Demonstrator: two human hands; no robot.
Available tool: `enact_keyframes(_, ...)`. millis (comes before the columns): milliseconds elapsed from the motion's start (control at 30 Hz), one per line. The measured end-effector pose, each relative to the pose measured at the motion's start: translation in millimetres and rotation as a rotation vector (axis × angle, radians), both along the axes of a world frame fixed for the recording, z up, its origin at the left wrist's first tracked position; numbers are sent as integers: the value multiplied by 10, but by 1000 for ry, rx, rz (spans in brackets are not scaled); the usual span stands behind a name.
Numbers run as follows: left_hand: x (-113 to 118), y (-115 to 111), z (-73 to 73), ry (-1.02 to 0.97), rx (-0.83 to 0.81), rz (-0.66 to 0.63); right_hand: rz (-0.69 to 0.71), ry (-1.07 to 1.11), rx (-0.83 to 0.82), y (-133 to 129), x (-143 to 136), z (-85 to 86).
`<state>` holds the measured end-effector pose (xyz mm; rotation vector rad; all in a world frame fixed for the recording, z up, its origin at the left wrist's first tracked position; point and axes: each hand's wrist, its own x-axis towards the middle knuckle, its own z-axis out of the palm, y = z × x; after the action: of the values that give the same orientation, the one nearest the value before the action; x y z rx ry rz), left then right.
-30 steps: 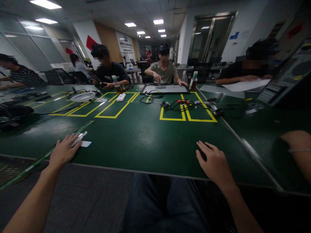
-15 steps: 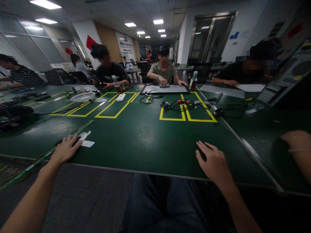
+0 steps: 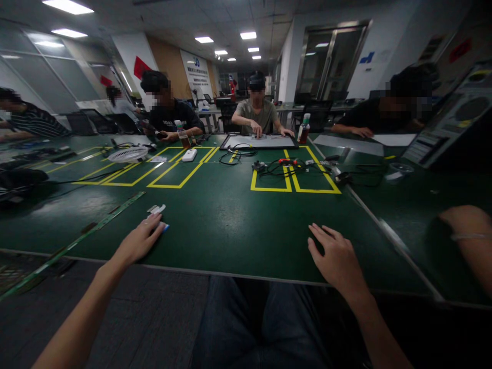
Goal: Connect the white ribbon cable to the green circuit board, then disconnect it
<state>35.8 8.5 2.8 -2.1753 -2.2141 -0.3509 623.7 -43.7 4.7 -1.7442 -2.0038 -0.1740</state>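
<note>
My left hand lies flat on the green table, fingers stretched forward over some small white pieces. One white piece sticks out beyond the fingertips. A white-and-blue card-like edge shows at the hand's right side; the rest of it is under the hand, so I cannot make out its kind. My right hand rests on the table to the right, palm down, fingers apart, with nothing in it. Left of my left hand, a narrow green strip runs diagonally across the table edge.
Yellow tape rectangles mark the table. Black cables, a white box, a white fan and bottles stand farther off. Several people sit around. A person's arm is at right, near a computer case.
My left hand has slid right across the table, away from the green strip, and the white pieces have moved along under it. My right hand has stayed in place.
</note>
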Motion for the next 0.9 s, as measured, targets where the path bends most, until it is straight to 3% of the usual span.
enact_keyframes(167, 643, -5, -35, -126, -63, -294, -1, -14, 3, -1, 4, -10)
enact_keyframes(400, 1788, -223, 173, -115, -90, -645, -6, 7, -19, -12, -8, 22)
enact_keyframes(533, 2300, -404, 274, -108, -120, -841, -5, -2, -20, -17, -11, 27)
enact_keyframes(700, 2640, -514, 327, -92, -116, -951, -5, 4, -8, -8, 0, 4)
enact_keyframes(900, 2717, -523, 352, -72, -111, -980, 1, 8, -11, 0, 4, -4)
